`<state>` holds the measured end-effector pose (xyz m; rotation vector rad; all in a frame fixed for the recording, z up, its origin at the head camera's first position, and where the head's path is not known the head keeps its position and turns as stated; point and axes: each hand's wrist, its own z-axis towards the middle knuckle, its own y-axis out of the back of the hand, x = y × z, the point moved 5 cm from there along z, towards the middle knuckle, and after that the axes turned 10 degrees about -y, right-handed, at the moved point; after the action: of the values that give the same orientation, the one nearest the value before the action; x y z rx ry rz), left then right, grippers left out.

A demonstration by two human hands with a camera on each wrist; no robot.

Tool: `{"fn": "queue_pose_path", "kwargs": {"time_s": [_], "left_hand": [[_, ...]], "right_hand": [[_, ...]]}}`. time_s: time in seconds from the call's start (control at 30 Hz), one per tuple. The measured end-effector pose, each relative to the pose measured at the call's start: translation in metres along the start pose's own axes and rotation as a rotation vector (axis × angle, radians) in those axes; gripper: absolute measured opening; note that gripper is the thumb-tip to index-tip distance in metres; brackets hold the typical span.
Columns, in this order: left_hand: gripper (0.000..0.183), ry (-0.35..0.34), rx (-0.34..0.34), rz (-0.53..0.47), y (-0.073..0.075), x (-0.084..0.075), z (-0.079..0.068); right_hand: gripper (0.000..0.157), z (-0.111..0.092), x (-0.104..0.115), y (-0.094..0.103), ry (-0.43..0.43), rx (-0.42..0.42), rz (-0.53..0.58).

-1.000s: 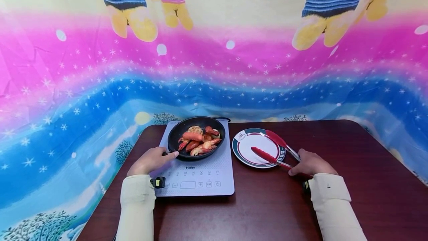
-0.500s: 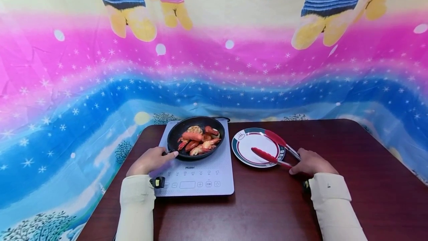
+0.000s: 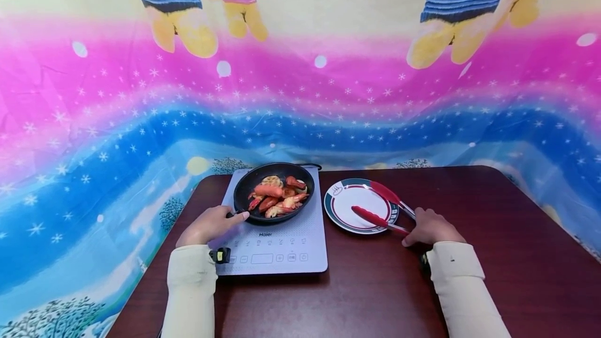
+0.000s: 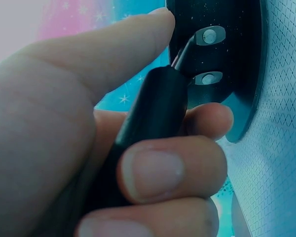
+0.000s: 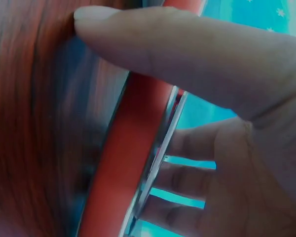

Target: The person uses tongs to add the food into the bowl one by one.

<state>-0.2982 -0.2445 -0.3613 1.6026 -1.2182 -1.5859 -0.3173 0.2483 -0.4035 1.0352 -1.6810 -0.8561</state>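
My left hand point(image 3: 211, 226) grips the black pan handle point(image 4: 153, 106); in the left wrist view the fingers curl round it, with the thumb reaching to the pan wall. The black frying pan point(image 3: 245, 186) sits on a white induction cooktop point(image 3: 291, 233). In it lie a sausage point(image 3: 268, 191), shrimp point(image 3: 281, 209), a lotus root slice point(image 3: 272, 180) and other reddish pieces. My right hand point(image 3: 434, 227) holds red-tipped tongs point(image 3: 368, 216), thumb over one arm and fingers along the other. The tongs' arms stand spread, tips over a white plate point(image 3: 341, 206) with a green and red rim.
A dark brown wooden table point(image 3: 493, 207) carries everything. Behind it hangs a patterned cloth point(image 3: 300, 93) with bears and snowflakes. A black cord point(image 3: 312, 166) runs behind the pan at the cooktop's back edge.
My right hand and sleeve have shifted slightly left, and the whole view has drifted a little. The left hand stays on the handle; pan and plate stay in place.
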Motion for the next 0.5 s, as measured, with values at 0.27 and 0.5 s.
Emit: {"fn": "queue_pose_path", "kwargs": {"time_s": [0.27,0.5], "left_hand": [[0.053,-0.002,-0.001,-0.011,0.0006,-0.0018,0.0015],[0.053,0.001,0.008,0.001,-0.0003,-0.0006,-0.0002]], "right_hand": [[0.085,-0.0044,-0.0021,-0.0015,-0.022,-0.04,-0.001],[0.091,-0.0091,-0.0004,-0.0034,-0.006,-0.052,0.003]]}}
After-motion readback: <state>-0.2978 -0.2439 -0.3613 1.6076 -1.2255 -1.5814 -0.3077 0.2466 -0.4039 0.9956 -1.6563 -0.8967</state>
